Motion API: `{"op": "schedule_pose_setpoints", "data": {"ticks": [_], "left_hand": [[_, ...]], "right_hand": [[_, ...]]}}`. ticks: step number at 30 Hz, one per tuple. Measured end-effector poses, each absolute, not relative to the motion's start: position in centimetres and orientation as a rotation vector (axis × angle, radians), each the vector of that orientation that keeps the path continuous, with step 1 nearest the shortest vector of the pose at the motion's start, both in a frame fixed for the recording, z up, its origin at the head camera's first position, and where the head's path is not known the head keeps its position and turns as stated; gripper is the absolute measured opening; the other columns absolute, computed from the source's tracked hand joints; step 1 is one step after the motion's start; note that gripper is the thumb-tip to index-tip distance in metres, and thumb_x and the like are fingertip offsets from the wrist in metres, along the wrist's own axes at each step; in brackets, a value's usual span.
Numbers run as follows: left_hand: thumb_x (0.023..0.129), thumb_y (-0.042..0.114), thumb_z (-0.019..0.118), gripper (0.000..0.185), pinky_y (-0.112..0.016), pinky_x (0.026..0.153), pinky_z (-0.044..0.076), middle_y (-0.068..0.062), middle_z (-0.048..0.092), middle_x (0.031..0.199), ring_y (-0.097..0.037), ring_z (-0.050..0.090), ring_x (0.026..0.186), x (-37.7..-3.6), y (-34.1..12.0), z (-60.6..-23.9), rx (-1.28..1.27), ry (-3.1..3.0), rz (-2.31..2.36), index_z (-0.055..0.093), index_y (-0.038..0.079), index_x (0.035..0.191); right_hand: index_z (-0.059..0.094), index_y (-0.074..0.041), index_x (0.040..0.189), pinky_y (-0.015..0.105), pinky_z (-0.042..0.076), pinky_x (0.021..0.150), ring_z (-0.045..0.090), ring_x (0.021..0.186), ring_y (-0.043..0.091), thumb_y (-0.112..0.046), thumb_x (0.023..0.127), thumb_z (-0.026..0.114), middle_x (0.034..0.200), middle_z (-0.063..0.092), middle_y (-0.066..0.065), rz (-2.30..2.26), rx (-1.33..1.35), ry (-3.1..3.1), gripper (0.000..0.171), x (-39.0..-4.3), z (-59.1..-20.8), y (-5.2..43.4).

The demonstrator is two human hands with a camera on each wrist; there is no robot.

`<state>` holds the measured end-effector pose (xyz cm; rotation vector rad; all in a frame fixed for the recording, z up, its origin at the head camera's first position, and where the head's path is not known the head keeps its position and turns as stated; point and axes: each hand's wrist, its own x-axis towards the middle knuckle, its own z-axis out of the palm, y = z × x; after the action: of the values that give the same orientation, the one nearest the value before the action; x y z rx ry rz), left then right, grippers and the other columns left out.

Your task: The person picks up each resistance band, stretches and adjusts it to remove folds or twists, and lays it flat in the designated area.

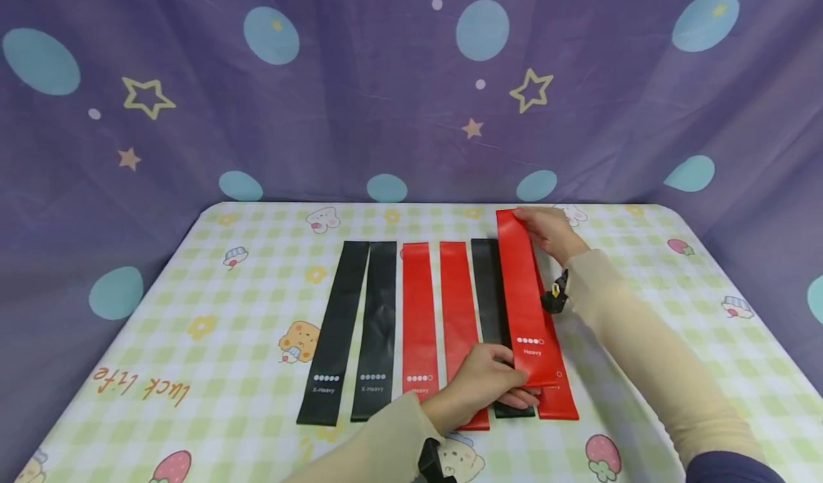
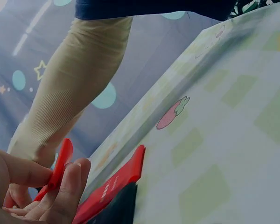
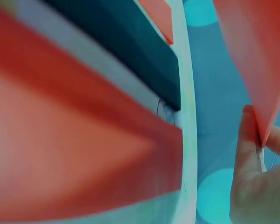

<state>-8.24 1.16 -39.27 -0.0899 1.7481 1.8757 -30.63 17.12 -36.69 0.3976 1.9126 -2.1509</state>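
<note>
A red band (image 1: 527, 297) marked "Heavy" is hanging taut just above the counter (image 1: 193, 311), over another red band (image 1: 558, 399). The left hand (image 1: 482, 390) is pinching its near end, fingers curled; the right hand (image 1: 546, 229), arm outstretched, is pinching the far end.

Bright, even head view; both wrist views dim and blurred.

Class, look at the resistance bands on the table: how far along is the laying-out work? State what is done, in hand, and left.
Done: two black bands and two red bands lie flat in a row, with another black band beside them. In hand: the left hand and right hand pinch the ends of a red Heavy band, lifted over another red band. Left: laying it flat.
</note>
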Motion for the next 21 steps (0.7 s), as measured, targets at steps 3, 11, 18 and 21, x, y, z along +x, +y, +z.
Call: {"op": "schedule_pose_setpoints", "data": {"ticks": [3, 11, 18, 21], "left_hand": [[0.087, 0.0, 0.061, 0.007, -0.034, 0.062, 0.059, -0.022, 0.072, 0.082, -0.035, 0.071, 0.074, -8.1, 2.1, -39.5, -0.074, 1.723, 1.896, 0.055, 0.001, 0.091], [0.085, -0.004, 0.059, 0.012, -0.033, 0.059, 0.059, -0.023, 0.071, 0.078, -0.039, 0.07, 0.073, -7.9, 4.5, -39.9, -0.056, 1.704, 1.916, 0.05, 0.005, 0.084], [0.085, -0.002, 0.062, 0.018, -0.034, 0.057, 0.058, -0.022, 0.071, 0.076, -0.04, 0.07, 0.072, -7.6, 6.5, -40.0, -0.066, 1.724, 1.898, 0.048, 0.006, 0.078], [0.085, -0.001, 0.063, 0.018, -0.033, 0.057, 0.058, -0.021, 0.071, 0.076, -0.041, 0.069, 0.074, -7.5, 7.4, -40.0, -0.065, 1.725, 1.89, 0.048, 0.006, 0.077]], "right_hand": [[0.049, 0.002, 0.131, 0.012, 0.051, 0.063, 0.06, 0.066, -0.002, -0.009, 0.092, 0.058, 0.066, 0.064, -0.015, -2.085, 0.385, 1.956, 0.041, -30.5, -36.8, 17.9], [0.043, 0.002, 0.134, 0.013, 0.051, 0.063, 0.059, 0.066, -0.003, -0.007, 0.093, 0.055, 0.067, 0.063, -0.015, -2.041, 0.344, 1.988, 0.043, -30.2, -37.0, 19.9], [0.038, 0.005, 0.139, 0.012, 0.051, 0.062, 0.058, 0.063, -0.003, -0.011, 0.094, 0.055, 0.067, 0.062, -0.017, -1.926, 0.352, 2.099, 0.051, -29.9, -37.4, 22.0], [0.035, 0.005, 0.142, 0.012, 0.05, 0.061, 0.056, 0.063, -0.004, -0.013, 0.094, 0.055, 0.067, 0.06, -0.02, -1.843, 0.356, 2.171, 0.055, -29.7, -37.6, 23.1]]}}
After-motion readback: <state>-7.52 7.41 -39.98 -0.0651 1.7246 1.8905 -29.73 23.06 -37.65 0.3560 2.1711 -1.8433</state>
